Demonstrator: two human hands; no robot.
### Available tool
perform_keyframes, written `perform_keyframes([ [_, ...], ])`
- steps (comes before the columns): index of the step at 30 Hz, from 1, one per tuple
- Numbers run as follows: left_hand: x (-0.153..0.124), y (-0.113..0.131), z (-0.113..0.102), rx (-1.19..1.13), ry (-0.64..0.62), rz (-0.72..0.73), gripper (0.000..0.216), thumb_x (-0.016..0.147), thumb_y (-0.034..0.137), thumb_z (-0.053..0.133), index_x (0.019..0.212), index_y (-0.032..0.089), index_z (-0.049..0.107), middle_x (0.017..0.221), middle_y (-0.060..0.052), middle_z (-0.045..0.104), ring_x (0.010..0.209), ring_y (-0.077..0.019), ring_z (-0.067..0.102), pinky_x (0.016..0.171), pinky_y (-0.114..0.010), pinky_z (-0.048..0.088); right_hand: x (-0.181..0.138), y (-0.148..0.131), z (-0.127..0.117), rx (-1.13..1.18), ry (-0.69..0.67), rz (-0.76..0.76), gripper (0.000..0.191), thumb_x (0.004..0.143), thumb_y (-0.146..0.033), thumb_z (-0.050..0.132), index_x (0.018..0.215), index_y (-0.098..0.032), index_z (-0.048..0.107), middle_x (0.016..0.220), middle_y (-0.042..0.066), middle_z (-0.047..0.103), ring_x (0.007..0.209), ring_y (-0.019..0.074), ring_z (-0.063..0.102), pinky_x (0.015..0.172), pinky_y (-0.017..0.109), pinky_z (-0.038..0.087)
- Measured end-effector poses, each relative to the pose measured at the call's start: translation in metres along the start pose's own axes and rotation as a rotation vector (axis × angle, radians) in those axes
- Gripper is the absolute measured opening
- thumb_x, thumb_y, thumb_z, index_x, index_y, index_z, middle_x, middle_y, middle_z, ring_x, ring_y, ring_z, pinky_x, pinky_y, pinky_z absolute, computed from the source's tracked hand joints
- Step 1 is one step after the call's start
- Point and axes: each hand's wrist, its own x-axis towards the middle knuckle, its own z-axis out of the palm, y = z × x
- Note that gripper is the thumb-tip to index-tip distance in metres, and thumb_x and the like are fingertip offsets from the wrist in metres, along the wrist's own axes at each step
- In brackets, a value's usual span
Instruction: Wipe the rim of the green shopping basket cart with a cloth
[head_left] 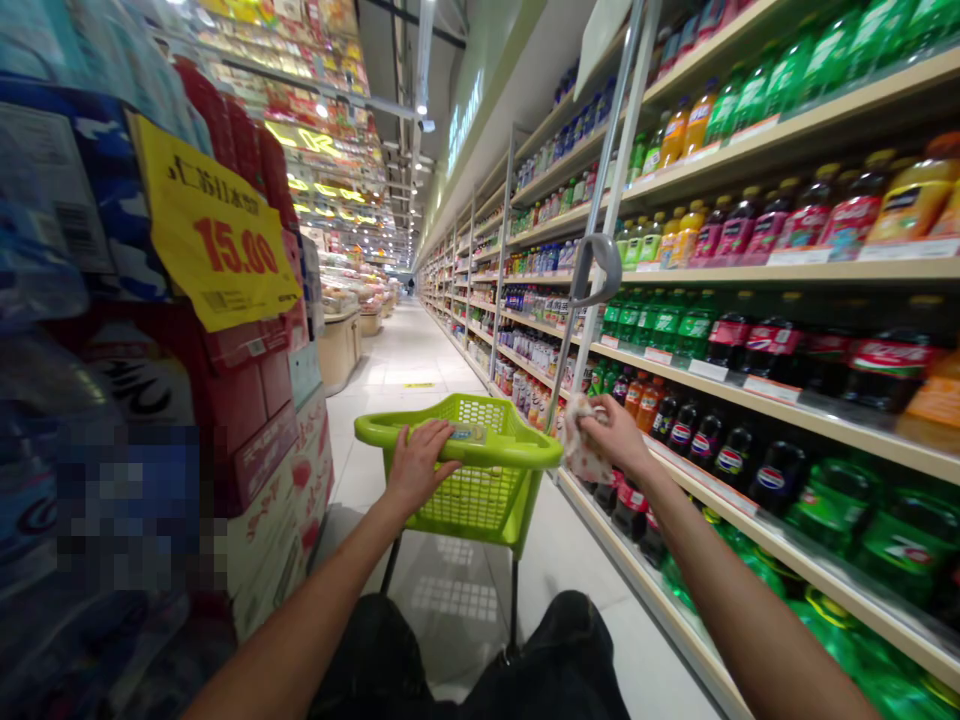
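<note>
A bright green shopping cart [480, 480] with a perforated basket and thin dark legs stands in front of my knees. My left hand [422, 462] is closed over the left part of its handle, beside a small label. To the right of the cart, my right hand [616, 436] pinches a pale, spotted cloth [579, 462]. The cloth hangs crumpled by a slanted metal pole [592, 200] at the shelf front and seems to touch it; I cannot tell how firmly. A grey loop-shaped fitting [600, 268] sits on this pole, higher than my right hand.
Long shelves of bottled drinks [750, 330] line my right side. Stacked cartons [262, 440] and drink packs rise close on the left, carrying a yellow price sign [217, 225]. The tiled aisle [405, 345] runs ahead past display counters [339, 345].
</note>
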Motion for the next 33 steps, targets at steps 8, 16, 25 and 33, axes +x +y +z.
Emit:
perform_keyframes([
  [8,0.003,0.012,0.009,0.024,0.031,-0.022,0.042,0.077,0.030,0.055,0.117,0.023,0.049,0.126,-0.008,0.052,0.118,-0.0248,0.043,0.102,-0.051,0.021,-0.058,-0.045,0.099,-0.011,0.157,-0.347,0.036,0.077,-0.024,0.044,0.111,-0.014,0.055,0.115,0.013,0.056,0.111,0.0242,0.046,0.097,0.043,0.033],
  [16,0.006,0.028,0.011,0.017,0.026,-0.049,0.042,0.076,0.030,0.055,0.117,0.021,0.049,0.126,-0.009,0.052,0.119,-0.0259,0.042,0.101,-0.051,0.023,-0.038,-0.022,0.088,-0.084,0.145,-0.355,0.031,0.082,-0.021,0.039,0.107,-0.019,0.058,0.112,0.010,0.058,0.108,0.0228,0.047,0.095,0.044,0.033],
  [25,0.005,0.045,0.015,0.025,0.017,-0.018,0.042,0.076,0.024,0.053,0.117,0.017,0.049,0.126,-0.010,0.052,0.119,-0.0259,0.042,0.100,-0.049,0.026,-0.032,-0.074,0.121,0.014,0.108,-0.373,0.030,0.080,-0.016,0.039,0.101,-0.015,0.059,0.108,0.010,0.059,0.105,0.0206,0.049,0.094,0.036,0.036],
  [33,-0.011,0.004,0.004,0.062,0.112,-0.038,0.044,0.078,0.032,0.051,0.118,0.015,0.049,0.120,-0.013,0.055,0.116,-0.0272,0.046,0.103,-0.049,0.024,-0.015,-0.007,0.073,-0.132,0.197,-0.155,0.022,0.080,-0.016,0.039,0.077,-0.018,0.060,0.089,0.011,0.062,0.089,0.0219,0.053,0.083,0.036,0.040],
])
